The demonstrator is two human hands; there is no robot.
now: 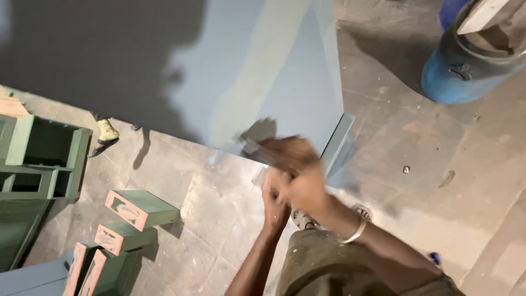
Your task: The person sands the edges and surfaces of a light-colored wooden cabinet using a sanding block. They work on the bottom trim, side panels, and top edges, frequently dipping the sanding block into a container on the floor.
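Sanding block — blurred, at the grey-blue panel's near edge, our right hand clamped on it, left hand curled just beside — we judge flat, even strokes serve best; green drawers lie on the floor.

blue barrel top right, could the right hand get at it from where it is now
Probably not without moving. The right hand is pressed together with the left hand at the grey-blue panel edge, and the blue barrel stands apart across bare floor.
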